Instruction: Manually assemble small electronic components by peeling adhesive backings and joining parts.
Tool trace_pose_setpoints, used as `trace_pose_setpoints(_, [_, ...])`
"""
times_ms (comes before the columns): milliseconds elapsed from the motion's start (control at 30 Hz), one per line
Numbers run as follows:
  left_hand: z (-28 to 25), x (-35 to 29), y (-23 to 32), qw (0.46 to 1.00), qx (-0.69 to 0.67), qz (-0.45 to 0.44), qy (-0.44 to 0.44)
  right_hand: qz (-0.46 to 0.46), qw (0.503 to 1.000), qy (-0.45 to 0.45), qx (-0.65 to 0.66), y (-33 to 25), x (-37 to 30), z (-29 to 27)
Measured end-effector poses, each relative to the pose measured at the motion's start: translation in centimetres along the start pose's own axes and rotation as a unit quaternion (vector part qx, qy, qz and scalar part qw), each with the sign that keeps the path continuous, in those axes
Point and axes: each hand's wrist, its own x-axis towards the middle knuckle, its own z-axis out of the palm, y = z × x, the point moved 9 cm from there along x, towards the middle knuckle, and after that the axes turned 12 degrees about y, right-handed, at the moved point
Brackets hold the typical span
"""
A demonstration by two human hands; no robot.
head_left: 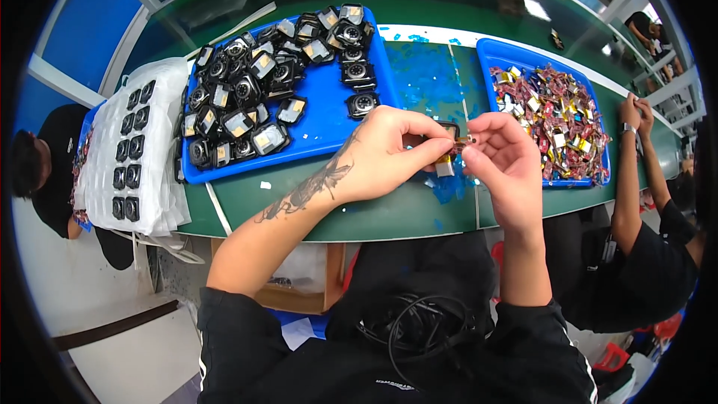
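My left hand (396, 151) and my right hand (508, 168) meet over the near part of the table. Both are closed in a pinch on a small electronic part (461, 142) with a thin dark and orange strip. Just under the fingers, a silvery-white piece with a yellow edge (444, 167) hangs or lies; I cannot tell whether it is joined to the part. Behind the left fingertips shows a dark-framed piece (451, 127), like a watch case, mostly hidden. To the left a blue tray (299, 151) holds many black smartwatch cases (244, 90), heaped and loose.
A blue tray (485, 67) at right holds a heap of small parts (557, 123) in reddish film. Far left, white moulded trays (105, 157) carry black watch cases in rows. Blue film scraps (430, 78) litter the green table (351, 223). Co-workers sit on both sides.
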Motion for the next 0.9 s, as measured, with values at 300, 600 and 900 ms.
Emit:
trace_pose_setpoints(300, [0.6, -0.3, 0.6, 0.997, -0.073, 0.024, -0.009, -0.096, 0.990, 0.093, -0.048, 0.7, -0.5, -0.8])
trace_pose_setpoints(600, [0.4, -0.5, 1.6, 0.995, -0.063, 0.068, 0.021, -0.139, 0.981, 0.119, -0.067, 0.3, -0.8, -1.1])
trace_pose_setpoints(900, [0.5, -0.5, 1.4, 0.990, -0.092, 0.106, 0.029, -0.168, 0.966, 0.135, -0.139, -0.5, -1.0, -0.4])
